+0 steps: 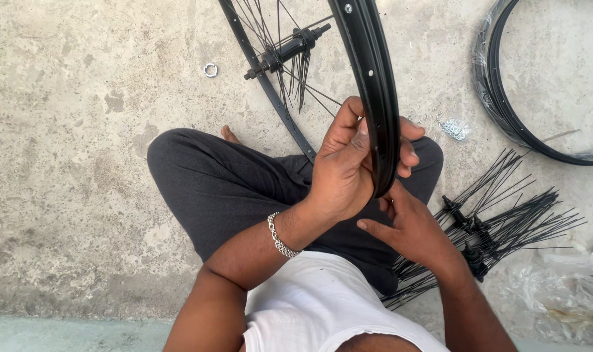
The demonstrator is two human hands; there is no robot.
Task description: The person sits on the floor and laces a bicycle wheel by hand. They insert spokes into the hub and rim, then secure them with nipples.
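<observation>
Black metal wheel rim (375, 85) – stands upright on edge over the lap, running from 12 o'clock down to frame centre. Looks stiff and light; a thin hoop, smooth painted sides that could slip, so a hold across the rim wall is the sound one. Loose spokes hang from the hub (285, 51) at 12 o'clock – thin and easily bent, better kept out of the hold.

Left hand (342, 171) wraps the rim's lower arc, thumb on the near side, fingers (406, 151) curled round the far side, clamped on it. Right hand (410, 228) sits just below the rim's bottom edge at 5 o'clock, fingers loosely curled with the forefinger out; whether it pinches anything, cannot tell.

Around: spoke bundles (499, 221) at 3 o'clock on the concrete floor (68, 130), small nipples (454, 128) at 2, second rim (505, 98) at 1–2, a nut (210, 70) at 11.
</observation>
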